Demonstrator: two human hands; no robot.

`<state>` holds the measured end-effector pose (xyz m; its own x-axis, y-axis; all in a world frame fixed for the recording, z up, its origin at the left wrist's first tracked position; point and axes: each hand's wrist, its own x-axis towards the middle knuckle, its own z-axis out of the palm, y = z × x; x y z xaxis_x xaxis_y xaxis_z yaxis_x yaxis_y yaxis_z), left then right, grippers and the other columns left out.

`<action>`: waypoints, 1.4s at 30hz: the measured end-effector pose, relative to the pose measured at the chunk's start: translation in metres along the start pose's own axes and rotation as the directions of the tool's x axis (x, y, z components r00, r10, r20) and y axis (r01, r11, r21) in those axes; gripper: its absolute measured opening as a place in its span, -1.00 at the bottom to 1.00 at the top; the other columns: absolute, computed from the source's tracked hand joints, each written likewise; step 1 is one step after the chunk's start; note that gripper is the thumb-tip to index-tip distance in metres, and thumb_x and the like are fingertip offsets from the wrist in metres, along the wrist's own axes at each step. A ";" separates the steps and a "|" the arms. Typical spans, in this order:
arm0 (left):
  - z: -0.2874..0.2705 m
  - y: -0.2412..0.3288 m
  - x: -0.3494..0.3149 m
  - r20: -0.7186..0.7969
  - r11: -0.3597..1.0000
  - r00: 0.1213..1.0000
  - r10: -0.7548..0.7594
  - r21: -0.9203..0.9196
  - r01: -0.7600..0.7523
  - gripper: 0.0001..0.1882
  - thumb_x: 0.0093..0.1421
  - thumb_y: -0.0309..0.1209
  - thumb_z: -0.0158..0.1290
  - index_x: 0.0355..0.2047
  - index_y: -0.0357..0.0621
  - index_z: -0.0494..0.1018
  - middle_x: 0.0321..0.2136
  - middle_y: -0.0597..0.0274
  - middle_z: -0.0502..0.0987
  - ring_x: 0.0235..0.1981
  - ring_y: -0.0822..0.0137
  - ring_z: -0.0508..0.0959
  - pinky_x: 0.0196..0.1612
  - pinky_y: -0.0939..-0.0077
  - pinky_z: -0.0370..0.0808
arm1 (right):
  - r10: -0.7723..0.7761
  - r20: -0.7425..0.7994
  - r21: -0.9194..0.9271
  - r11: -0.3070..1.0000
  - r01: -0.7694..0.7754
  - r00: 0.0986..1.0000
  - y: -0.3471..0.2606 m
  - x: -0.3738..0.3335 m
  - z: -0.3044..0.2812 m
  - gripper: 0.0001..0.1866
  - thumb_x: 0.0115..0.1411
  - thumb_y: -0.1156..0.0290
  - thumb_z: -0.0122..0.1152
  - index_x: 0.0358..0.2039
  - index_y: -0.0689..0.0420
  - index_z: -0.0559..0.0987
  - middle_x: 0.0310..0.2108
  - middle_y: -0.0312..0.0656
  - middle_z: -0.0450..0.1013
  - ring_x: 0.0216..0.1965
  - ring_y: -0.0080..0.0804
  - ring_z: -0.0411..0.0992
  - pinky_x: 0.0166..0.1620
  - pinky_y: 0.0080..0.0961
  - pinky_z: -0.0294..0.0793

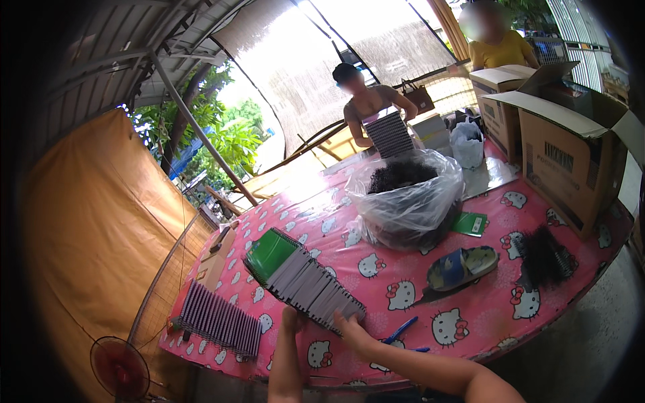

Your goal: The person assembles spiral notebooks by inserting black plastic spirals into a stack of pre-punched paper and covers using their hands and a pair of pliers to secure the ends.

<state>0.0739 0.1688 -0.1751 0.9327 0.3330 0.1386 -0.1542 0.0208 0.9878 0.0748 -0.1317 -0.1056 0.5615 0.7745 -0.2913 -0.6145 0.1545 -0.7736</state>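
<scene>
A long slanting row of overlapping spiral-bound notebooks (pixel 316 289) lies on the pink table, pale pages showing and a green cover (pixel 275 252) at its far left end. My left hand (pixel 291 320) is against the near side of the row, its fingers mostly hidden. At the row's near right end, my right hand (pixel 347 325) grips the last notebooks, thumb on top. Left of my hands sits a second fanned stack of bound notebooks (pixel 220 324). Two blue pens (pixel 401 330) lie by my right forearm.
A clear plastic bag of black coils (pixel 410 208), a patterned slipper (pixel 463 269), a black coil pile (pixel 545 258) and a green notebook (pixel 469 224) occupy the right. Cardboard boxes (pixel 557 161) stand behind. Across the table, one person (pixel 376 101) handles bound notebooks; another person (pixel 500 50) stands farther right.
</scene>
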 end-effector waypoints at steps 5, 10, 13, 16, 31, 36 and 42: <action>0.030 0.015 -0.056 -0.076 0.965 0.989 0.128 0.240 -0.106 -0.54 0.36 -0.17 -0.34 0.07 -0.22 0.29 -0.02 0.09 0.44 -0.03 0.17 0.45 0.09 0.24 0.37 | 0.044 -0.057 -0.061 0.997 -0.047 0.997 -0.018 -0.002 -0.010 0.22 0.02 -0.54 -0.24 0.33 0.12 -0.42 0.37 0.10 -0.37 0.38 -0.05 -0.34 0.31 -0.07 -0.17; 0.094 0.040 -0.125 -0.274 0.989 0.958 -0.087 -0.139 0.050 -0.64 0.31 -0.19 -0.18 -0.06 -0.22 0.32 -0.12 0.13 0.47 -0.12 0.14 0.47 -0.03 0.23 0.41 | -0.082 -0.080 -0.214 0.975 0.064 0.993 -0.003 0.050 -0.038 0.17 0.01 -0.57 -0.37 0.35 0.12 -0.22 0.35 0.09 -0.16 0.37 -0.04 -0.20 0.30 -0.14 -0.08; 0.112 0.036 -0.160 -0.359 0.956 0.912 -0.201 -0.276 0.102 -0.58 0.32 -0.08 -0.17 -0.07 -0.18 0.33 -0.07 0.16 0.45 -0.05 0.17 0.43 0.04 0.17 0.35 | 0.030 0.113 -0.075 0.997 -0.022 0.993 -0.028 0.054 -0.030 0.15 -0.04 -0.61 -0.51 0.30 0.10 0.05 0.30 0.02 0.04 0.34 -0.01 -0.09 0.30 -0.04 -0.09; 0.156 0.022 -0.155 -0.418 0.907 0.899 -0.130 -0.416 -0.062 -0.56 0.32 -0.06 -0.16 -0.04 -0.16 0.34 -0.01 0.18 0.43 0.02 0.19 0.39 0.11 0.17 0.28 | 0.105 0.204 -0.149 0.986 -0.075 0.973 -0.046 0.085 -0.046 0.16 -0.05 -0.62 -0.57 0.29 0.09 0.15 0.29 -0.05 0.09 0.32 -0.03 -0.03 0.29 -0.04 -0.05; 0.106 0.022 -0.132 -0.520 0.929 0.842 -0.141 -0.364 -0.069 -0.29 0.34 0.04 -0.26 0.28 -0.26 0.00 0.31 0.08 0.03 0.29 0.16 0.08 0.31 0.35 -0.01 | -0.165 0.218 -0.940 -0.301 0.161 0.962 -0.024 -0.111 -0.094 -0.15 0.06 -0.09 0.19 0.19 0.25 0.22 0.24 0.15 0.07 0.31 0.04 -0.06 0.25 0.16 -0.07; 0.103 0.023 -0.094 -0.534 0.973 0.837 -0.116 -0.230 -0.011 -0.25 0.31 0.15 -0.31 0.22 -0.26 0.11 0.19 0.07 0.22 0.17 0.24 0.25 0.22 0.40 0.15 | -0.341 0.309 -0.912 -0.371 0.175 0.888 -0.012 -0.120 -0.109 -0.30 0.10 0.05 0.18 0.14 0.22 0.29 0.08 0.07 0.21 0.16 -0.02 0.11 0.16 0.20 0.00; 0.110 0.009 -0.091 -0.534 0.936 0.843 -0.070 -0.327 -0.130 -0.34 0.30 0.18 -0.30 -0.02 -0.21 0.36 -0.19 0.25 0.50 -0.18 0.40 0.46 -0.11 0.50 0.39 | -0.492 0.303 -0.952 -0.126 0.278 0.816 -0.026 -0.106 -0.116 -0.52 0.18 0.30 0.11 0.06 0.29 0.35 -0.18 0.02 0.31 -0.11 -0.06 0.26 -0.04 -0.13 0.25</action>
<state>0.0232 0.0354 -0.1706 0.6225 0.7825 0.0102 -0.3719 0.2844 0.8836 0.0955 -0.2892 -0.1194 0.5924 0.7422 0.3134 0.7612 -0.3882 -0.5194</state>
